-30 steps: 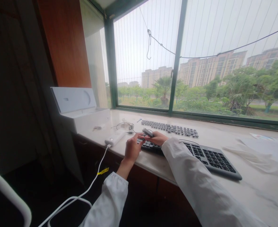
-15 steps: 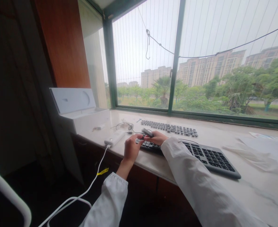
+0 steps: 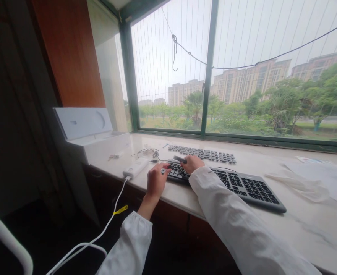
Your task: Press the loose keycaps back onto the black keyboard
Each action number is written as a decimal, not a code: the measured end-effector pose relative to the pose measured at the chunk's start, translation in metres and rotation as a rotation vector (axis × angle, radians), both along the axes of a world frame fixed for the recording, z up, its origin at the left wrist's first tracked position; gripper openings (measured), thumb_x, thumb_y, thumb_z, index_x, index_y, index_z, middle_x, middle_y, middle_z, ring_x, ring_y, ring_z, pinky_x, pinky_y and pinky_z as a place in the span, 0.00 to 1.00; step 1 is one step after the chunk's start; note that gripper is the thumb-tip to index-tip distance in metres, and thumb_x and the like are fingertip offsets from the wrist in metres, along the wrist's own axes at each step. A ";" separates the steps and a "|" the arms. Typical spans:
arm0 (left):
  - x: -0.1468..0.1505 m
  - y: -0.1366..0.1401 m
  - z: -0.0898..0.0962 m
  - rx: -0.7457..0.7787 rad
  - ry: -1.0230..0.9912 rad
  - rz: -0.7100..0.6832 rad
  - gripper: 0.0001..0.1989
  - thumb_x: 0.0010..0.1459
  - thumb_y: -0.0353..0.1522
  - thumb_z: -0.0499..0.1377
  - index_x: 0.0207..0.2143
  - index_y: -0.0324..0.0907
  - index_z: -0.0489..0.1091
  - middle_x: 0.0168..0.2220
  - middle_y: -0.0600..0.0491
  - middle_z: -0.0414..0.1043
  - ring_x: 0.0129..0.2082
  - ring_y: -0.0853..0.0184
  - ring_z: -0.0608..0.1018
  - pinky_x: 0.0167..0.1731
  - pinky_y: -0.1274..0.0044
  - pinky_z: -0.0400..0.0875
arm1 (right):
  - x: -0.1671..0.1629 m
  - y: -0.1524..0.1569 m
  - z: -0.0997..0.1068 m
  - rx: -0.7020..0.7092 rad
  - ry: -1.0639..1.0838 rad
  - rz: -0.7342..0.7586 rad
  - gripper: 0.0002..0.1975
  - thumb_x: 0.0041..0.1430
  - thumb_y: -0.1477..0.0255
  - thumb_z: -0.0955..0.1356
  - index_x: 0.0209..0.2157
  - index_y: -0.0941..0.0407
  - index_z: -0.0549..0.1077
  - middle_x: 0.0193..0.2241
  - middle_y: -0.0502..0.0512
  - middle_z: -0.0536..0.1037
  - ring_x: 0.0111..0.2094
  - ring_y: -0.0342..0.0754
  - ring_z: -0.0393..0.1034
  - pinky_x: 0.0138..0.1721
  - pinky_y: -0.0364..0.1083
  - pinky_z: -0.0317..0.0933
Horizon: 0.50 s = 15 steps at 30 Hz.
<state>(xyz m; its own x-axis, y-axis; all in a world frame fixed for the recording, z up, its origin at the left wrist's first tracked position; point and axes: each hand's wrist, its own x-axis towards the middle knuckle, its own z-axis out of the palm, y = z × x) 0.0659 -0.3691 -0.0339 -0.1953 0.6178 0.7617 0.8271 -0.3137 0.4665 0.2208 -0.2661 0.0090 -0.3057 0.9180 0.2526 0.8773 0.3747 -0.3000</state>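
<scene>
A dark grey keyboard (image 3: 251, 187) lies along the front of the counter. Many of its key positions show dark sockets, while some grey keycaps sit at its left front. My right hand (image 3: 193, 164) is over the keyboard's left half, closed on a small dark tool (image 3: 180, 159) that points left; its kind does not show clearly. At the keyboard's left end is my left hand (image 3: 157, 177), thumb and forefinger slightly apart over the keys, with nothing visible between them. Behind the keyboard, loose grey keycaps (image 3: 211, 154) are laid out in rows.
Left of the keyboard stand a white power strip (image 3: 135, 167) with its cord (image 3: 111, 217) hanging off the edge, and a thin black cable (image 3: 155, 153). An open white box (image 3: 105, 147) is at far left. Papers and a crumpled sheet (image 3: 300, 185) lie right, below the window.
My hands have moved apart: the right, still holding the dark tool, is lower over the keyboard, and the left fingers have parted. The whole view has shifted slightly.
</scene>
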 end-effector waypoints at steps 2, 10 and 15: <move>0.001 0.000 0.000 0.014 0.014 -0.008 0.07 0.56 0.33 0.61 0.38 0.43 0.73 0.35 0.52 0.76 0.36 0.65 0.77 0.39 0.74 0.69 | 0.003 0.002 -0.001 0.011 -0.053 -0.041 0.14 0.54 0.62 0.67 0.36 0.54 0.79 0.37 0.65 0.78 0.37 0.57 0.72 0.34 0.49 0.61; 0.005 -0.001 0.001 0.019 0.069 0.024 0.05 0.55 0.33 0.60 0.35 0.43 0.71 0.35 0.53 0.76 0.34 0.66 0.77 0.39 0.75 0.69 | 0.027 0.019 0.004 -0.041 -0.153 -0.237 0.12 0.53 0.71 0.68 0.40 0.59 0.75 0.39 0.67 0.76 0.40 0.56 0.72 0.38 0.51 0.64; 0.006 -0.002 0.001 -0.008 0.065 0.071 0.06 0.56 0.35 0.58 0.36 0.44 0.71 0.35 0.55 0.76 0.28 0.68 0.76 0.37 0.76 0.69 | 0.040 0.026 0.005 -0.107 -0.155 -0.312 0.13 0.53 0.71 0.68 0.41 0.58 0.74 0.40 0.64 0.76 0.42 0.54 0.72 0.41 0.50 0.64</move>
